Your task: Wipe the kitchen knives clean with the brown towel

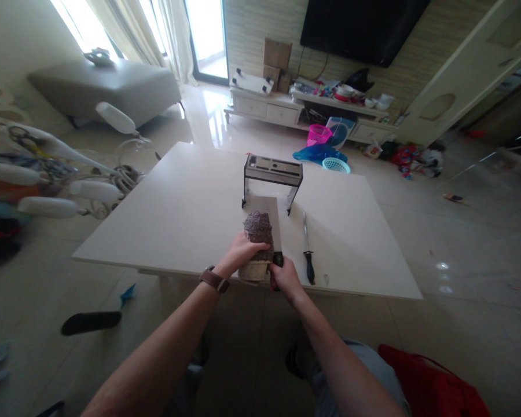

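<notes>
Near the front edge of the white table, my right hand [286,275] is closed round the black handle of a cleaver [269,207], whose wide blade points away from me. My left hand [242,250] grips a rough purplish-brown cloth [257,226], which lies over part of the blade. Below that hand a beige part [253,271] shows; whether it belongs to the cloth I cannot tell. A sharpening steel [308,249] with a black handle lies to the right. Beyond the blade stands a knife block [273,169] with slots in its top and clear sides.
The white table [191,191] spans the middle. White lamp arms [65,150] reach in at the left. Behind the table are a pink basket [318,135], a light-blue basket [336,165] and a low cabinet [282,113]. A red bag [429,385] lies at the lower right.
</notes>
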{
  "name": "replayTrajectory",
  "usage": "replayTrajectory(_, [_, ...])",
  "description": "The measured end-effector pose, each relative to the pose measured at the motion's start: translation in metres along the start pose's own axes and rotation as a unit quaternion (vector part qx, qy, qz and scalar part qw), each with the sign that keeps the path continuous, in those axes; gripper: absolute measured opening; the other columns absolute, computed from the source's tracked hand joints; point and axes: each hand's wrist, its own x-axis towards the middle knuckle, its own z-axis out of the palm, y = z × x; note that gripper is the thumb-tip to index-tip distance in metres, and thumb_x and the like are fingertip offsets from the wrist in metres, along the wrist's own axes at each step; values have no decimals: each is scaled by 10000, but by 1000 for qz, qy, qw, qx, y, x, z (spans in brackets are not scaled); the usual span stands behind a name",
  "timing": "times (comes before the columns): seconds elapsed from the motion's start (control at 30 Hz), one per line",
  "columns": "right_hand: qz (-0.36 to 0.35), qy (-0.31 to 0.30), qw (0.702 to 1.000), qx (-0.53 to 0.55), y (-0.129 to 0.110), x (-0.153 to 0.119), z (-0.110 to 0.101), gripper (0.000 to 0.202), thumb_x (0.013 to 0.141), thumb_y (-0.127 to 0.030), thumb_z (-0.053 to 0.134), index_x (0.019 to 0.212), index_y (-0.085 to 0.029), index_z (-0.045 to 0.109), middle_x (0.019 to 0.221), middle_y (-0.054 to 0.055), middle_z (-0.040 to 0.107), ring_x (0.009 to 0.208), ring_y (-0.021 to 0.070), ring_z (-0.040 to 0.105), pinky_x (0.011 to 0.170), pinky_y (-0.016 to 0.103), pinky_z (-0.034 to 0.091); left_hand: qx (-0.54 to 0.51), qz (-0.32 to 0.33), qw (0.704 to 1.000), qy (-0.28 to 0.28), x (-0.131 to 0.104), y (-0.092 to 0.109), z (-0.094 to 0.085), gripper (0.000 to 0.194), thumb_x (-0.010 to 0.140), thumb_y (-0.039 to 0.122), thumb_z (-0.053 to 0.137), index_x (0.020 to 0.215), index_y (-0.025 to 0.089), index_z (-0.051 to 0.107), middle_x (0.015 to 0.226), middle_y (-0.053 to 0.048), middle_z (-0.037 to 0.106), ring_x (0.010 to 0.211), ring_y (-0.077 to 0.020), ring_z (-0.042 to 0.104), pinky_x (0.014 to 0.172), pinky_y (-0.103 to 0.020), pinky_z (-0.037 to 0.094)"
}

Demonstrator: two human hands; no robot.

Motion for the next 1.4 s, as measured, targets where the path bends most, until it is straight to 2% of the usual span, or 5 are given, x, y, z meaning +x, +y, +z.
replayTrajectory(0.27, [2,2,1000,-16,1,-3,-4,110,706,-279,595,723,-238,494,378,-84,457,305,135,419,321,255,397,3,-6,1000,-4,-3,-4,2,394,565,247,848,933,137,766,932,-71,783,858,-233,718,807,-351,590])
replayTrajectory(0.47, [3,3,1000,-5,0,-1,-3,140,705,-295,620,729,-240,493,383,-90,452,302,129,419,323,244,383,7,0,1000,-1,-1,-2,2,374,564,235,845,918,142,768,921,-70,780,899,-243,720,847,-354,584])
replayTrajectory(0.83, [4,2,1000,1,-1,-3,-1,167,704,-309,622,759,-243,480,383,-100,440,308,132,416,318,251,394,1,-12,1000,2,-3,-3,1,420,564,249,856,958,134,768,928,-84,783,873,-249,723,801,-359,596])
replayTrajectory(1.03, [8,2,1000,0,-1,-3,-1,165,715,-311,622,748,-243,476,377,-97,437,301,134,418,317,253,396,6,-1,1000,2,-3,0,1,387,563,217,849,932,129,772,966,-83,789,893,-242,723,823,-344,595])
replayTrajectory(1.4, [-4,2,1000,-2,0,-3,-1,139,698,-296,609,733,-234,490,367,-92,458,291,134,433,301,238,391,13,-6,1000,-6,-1,-5,3,446,582,231,839,1009,125,765,1005,-88,786,935,-246,725,886,-370,589])
